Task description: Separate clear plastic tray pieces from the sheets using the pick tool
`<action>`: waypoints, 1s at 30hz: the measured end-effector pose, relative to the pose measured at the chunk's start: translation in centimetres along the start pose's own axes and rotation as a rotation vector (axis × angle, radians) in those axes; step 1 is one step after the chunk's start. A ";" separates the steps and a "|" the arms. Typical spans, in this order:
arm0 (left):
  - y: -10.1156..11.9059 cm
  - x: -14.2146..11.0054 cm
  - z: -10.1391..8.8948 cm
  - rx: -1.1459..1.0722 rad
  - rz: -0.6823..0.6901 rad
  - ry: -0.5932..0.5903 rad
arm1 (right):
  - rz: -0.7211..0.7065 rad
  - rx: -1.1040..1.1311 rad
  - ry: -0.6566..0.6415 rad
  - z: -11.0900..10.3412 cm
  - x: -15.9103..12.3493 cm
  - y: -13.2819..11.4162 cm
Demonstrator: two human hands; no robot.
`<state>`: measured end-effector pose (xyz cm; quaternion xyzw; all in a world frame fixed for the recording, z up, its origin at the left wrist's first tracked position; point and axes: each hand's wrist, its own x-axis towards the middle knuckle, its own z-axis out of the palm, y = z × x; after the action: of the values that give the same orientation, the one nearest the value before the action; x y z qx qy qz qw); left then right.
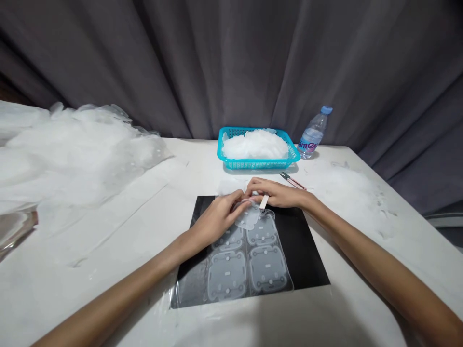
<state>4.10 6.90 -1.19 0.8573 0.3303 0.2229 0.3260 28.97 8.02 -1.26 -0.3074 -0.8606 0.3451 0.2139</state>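
Observation:
My left hand (219,217) is closed, its thumb and fingers pinching a small translucent plastic piece (249,219) with rounded edges. Against it, my right hand (275,193) is closed too, fingertips at the top of the same piece. A flat white stick (264,201) juts down from between the right fingers; its lower end is too small to make out. Beneath both hands lies a clear sheet with rounded square shapes (267,267), on a black mat (307,260). Part of another whitish piece (231,185) shows just behind the hands.
A blue basket (258,165) with fluffy white material stands at the back, beside a water bottle (313,137). Thread snips (292,180) lie right of my hands. A big white translucent heap (79,149) covers the left; thin white scraps (350,193) lie at right.

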 end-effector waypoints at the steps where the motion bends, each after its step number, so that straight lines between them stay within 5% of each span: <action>1: 0.1 0.1 0.0 0.017 0.012 0.000 | 0.000 -0.040 -0.001 0.0 0.0 -0.2; 5: 1.2 -0.3 0.5 0.194 0.136 0.034 | 0.013 -0.261 0.011 0.2 0.1 -1.0; 11: 2.7 -3.7 1.2 0.655 0.621 0.176 | -0.004 -0.606 0.091 0.5 0.2 -1.0; 13: 2.4 -4.2 0.8 0.501 0.521 0.185 | -0.004 -0.630 0.097 0.5 0.2 -0.8; 15: 2.0 -4.0 0.3 0.264 0.283 0.114 | 0.007 -0.595 0.102 0.4 0.0 -0.6; 19: 1.3 -2.7 -0.6 -0.088 -0.050 -0.023 | 0.027 -0.340 0.177 -0.1 -0.7 -1.1; 22: 1.1 -2.3 -0.7 -0.214 -0.117 -0.015 | 0.060 -0.186 0.247 -0.5 -1.8 -2.4; 30: 1.0 -1.9 -0.3 -0.322 -0.204 0.004 | 0.145 -0.240 0.086 0.8 -3.6 -3.9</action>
<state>3.07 5.13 -0.65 0.7557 0.3764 0.2405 0.4790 29.60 2.96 0.42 -0.4067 -0.8612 0.2409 0.1869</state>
